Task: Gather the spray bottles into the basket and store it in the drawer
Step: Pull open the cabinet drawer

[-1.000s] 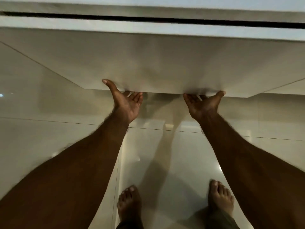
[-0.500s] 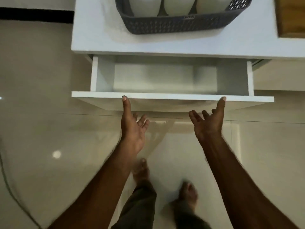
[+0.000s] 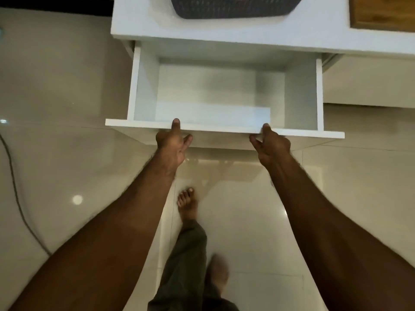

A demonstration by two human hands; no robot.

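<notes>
1. While the white drawer (image 3: 224, 129) stands pulled out under the white counter (image 3: 247, 32), my left hand (image 3: 171, 140) and right hand (image 3: 270, 143) grip its front panel, thumbs on the top edge
2. On the counter above sits the dark basket (image 3: 233, 7), only its near rim showing, with a wooden board (image 3: 381, 12) to its right
3. Below, my bare feet stand on glossy tile floor (image 3: 56, 86)

White tabletop (image 3: 314, 28): dark basket (image 3: 233, 7), wooden board (image 3: 384, 12).
</notes>
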